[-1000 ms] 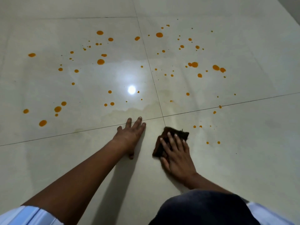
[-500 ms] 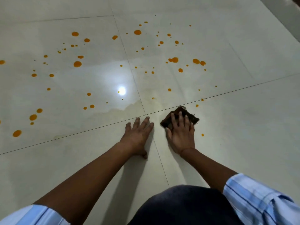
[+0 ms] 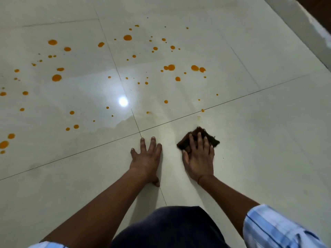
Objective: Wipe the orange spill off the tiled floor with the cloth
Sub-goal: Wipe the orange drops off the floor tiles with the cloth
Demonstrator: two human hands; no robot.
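Brown cloth now right of the tile joint, under right hand, fingers spread flat pressing it; it slid rightward, the near drops gone. Left hand splayed flat on tiled floor. Most of the orange spill remains ahead.
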